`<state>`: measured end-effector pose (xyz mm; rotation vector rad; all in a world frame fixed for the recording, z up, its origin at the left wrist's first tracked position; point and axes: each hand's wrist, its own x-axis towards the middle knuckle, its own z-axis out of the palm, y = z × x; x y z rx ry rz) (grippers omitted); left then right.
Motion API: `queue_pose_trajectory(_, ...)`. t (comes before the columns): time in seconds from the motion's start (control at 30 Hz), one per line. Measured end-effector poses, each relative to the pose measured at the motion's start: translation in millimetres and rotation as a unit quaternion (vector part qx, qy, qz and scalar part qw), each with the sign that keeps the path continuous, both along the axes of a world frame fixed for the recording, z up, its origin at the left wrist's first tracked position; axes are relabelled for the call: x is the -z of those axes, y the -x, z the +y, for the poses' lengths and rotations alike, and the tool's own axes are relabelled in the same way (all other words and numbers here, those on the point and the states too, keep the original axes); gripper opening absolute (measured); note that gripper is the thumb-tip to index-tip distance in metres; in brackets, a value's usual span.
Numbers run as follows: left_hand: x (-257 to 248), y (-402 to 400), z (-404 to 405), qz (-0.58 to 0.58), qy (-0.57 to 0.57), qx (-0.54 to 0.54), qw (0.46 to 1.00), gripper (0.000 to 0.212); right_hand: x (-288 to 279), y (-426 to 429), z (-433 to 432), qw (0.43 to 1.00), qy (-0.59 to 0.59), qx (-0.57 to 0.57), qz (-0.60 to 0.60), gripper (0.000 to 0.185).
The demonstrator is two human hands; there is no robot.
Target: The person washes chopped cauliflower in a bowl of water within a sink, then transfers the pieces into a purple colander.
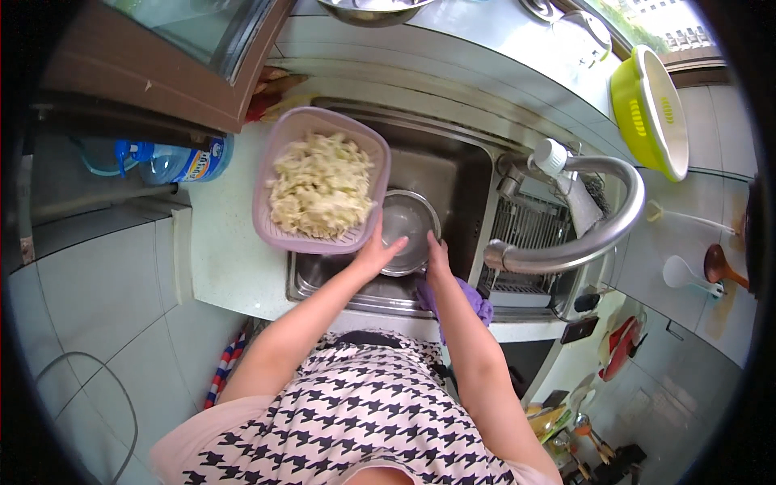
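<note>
In the sink [458, 163] is a round metal bowl [407, 230], with my left hand [377, 250] at its left side and my right hand [438, 254] on its right rim. Both thumbs reach over the bowl, and the fingers beneath are partly hidden. A pinkish-purple plastic basket [262, 182] of shredded pale cabbage [321, 185] stands beside my left hand, over the counter and the sink's left edge. A purple cloth [470, 300] hangs over the front edge near my right wrist.
A curved steel faucet [630, 206] arches over the sink's right side, above a wire dish rack [524, 233]. A blue-capped plastic bottle [182, 160] lies at the left. On the back right ledge a yellow-green basin [642, 115] leans. A metal basin [376, 13] stands at the back.
</note>
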<state>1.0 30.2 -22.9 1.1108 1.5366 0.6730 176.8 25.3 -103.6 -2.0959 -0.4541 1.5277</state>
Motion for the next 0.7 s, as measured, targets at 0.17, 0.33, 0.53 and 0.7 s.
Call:
queue_pose_trajectory(0.17, -12, 5, 12, -0.392, 0.144, -0.233, 0.878, 0.097, -11, 25, 43, 0.990, 0.001, -0.008, -0.143, 0.086)
queue_pose_trajectory(0.33, -12, 10, 39, -0.512, 0.135, -0.430, 0.731, 0.084, -41, 52, 82, 0.981, -0.174, 0.051, -0.074, 0.072)
queue_pose_trajectory(0.53, -55, 26, 57, -0.463, 0.097, -0.365, 0.802, 0.075, -127, 126, 137, 0.901, -0.172, 0.096, 0.386, 0.051)
queue_pose_trajectory(0.7, -68, 42, 59, -0.461, 0.094, -0.376, 0.799, 0.063, -159, 145, 145, 0.919, -0.156, 0.051, 0.359, 0.047)
